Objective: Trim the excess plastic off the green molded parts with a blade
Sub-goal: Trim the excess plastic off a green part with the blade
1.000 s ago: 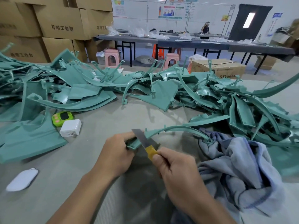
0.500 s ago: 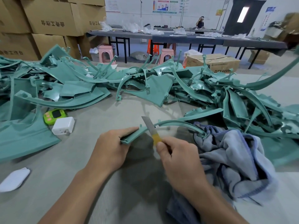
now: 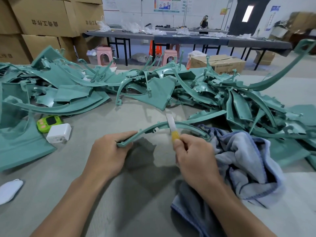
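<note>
left hand: fingers curled round the near end of a curved green strip, thumb lying along its top edge
curved green strip: held just above the grey mat, arching up from the left hand and down to the right, far end touching the blue towel
right hand: fingers closed tight round the yellow handle of the blade, thumb pressed on the handle
blade: pointing up and away, crossing the strip near the top of its arch, blurred, exact contact edge unclear
blue towel: crumpled on the mat under and right of the right forearm
green parts pile: heaped across the mat behind the hands, panels and long curved strips tangled
green timer: on the mat left of the hands, just beside a white charger block
white mask: flat at the left edge
background: cardboard boxes stacked upper left, long dark tables with pink stools under them, a person far back
</note>
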